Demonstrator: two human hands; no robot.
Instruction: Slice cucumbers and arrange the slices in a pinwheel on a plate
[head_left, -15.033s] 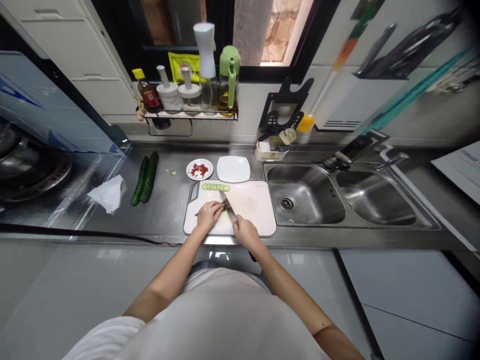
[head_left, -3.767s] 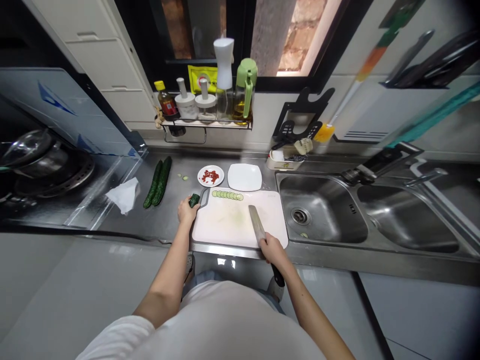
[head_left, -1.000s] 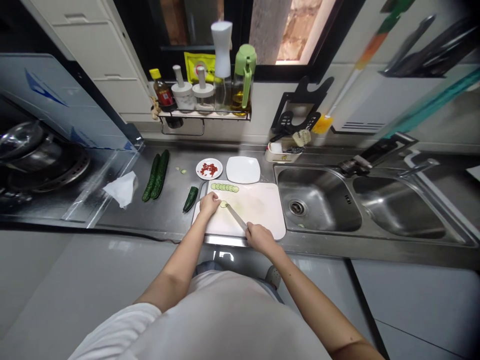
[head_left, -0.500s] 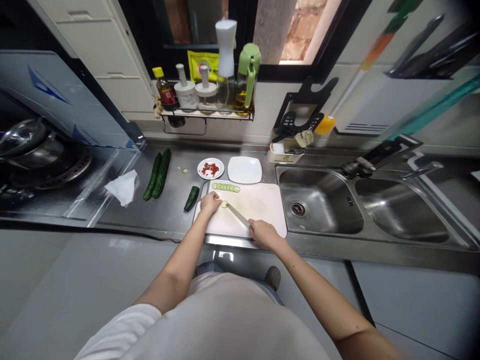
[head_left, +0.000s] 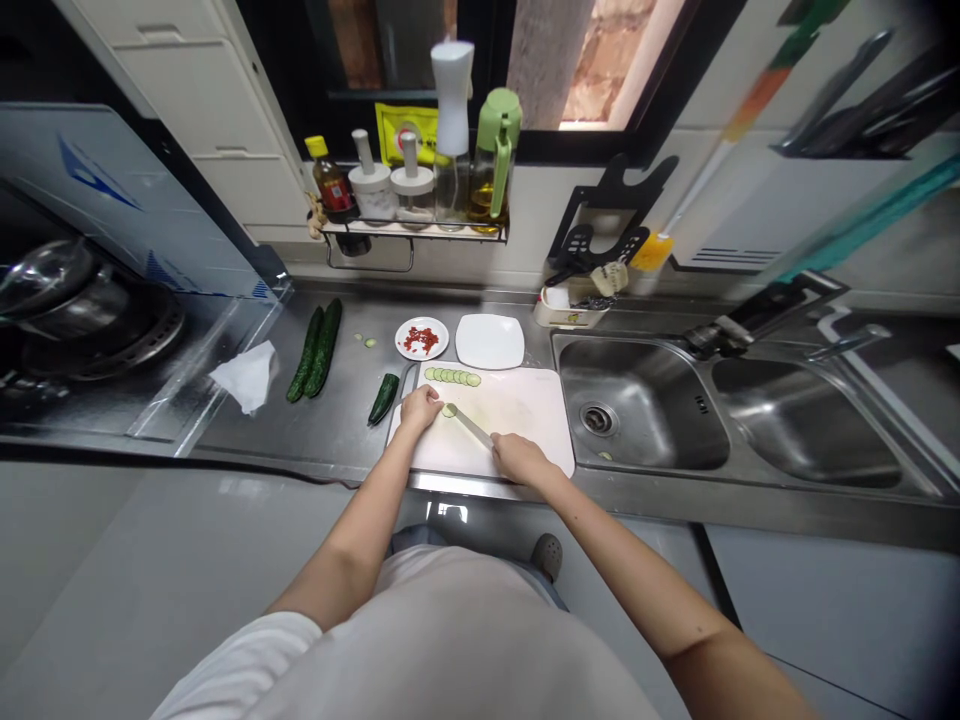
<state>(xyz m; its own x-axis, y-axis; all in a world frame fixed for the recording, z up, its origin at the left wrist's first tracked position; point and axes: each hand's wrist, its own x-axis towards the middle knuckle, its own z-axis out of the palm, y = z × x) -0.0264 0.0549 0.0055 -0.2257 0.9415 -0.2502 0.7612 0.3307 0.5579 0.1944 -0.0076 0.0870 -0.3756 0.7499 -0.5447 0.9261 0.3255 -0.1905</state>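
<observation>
My right hand (head_left: 519, 460) is wrapped round the handle of a kitchen knife (head_left: 473, 429), whose blade points up and left. The blade's tip lies over a single round cucumber slice (head_left: 448, 411) on the white cutting board (head_left: 517, 425). Just left of that slice, my left hand (head_left: 420, 407) rests on the board with its fingers curled together; whatever they grip is too small to make out. Behind it, a row of overlapping cucumber slices (head_left: 452, 376) lies along the board's far edge. A cut piece of dark green cucumber (head_left: 383, 399) is left of the board.
Two whole cucumbers (head_left: 322, 350) and a white cloth or paper (head_left: 246, 377) lie farther left. Behind the board are a plate of chopped red pieces (head_left: 421, 338) and a white square plate (head_left: 490, 341). A double sink (head_left: 637, 400) adjoins on the right; a bottle rack (head_left: 416, 230) hangs above.
My right hand has shifted slightly left and away from me, and the knife's tip has slid further over the cucumber slice. My left hand has stayed in place.
</observation>
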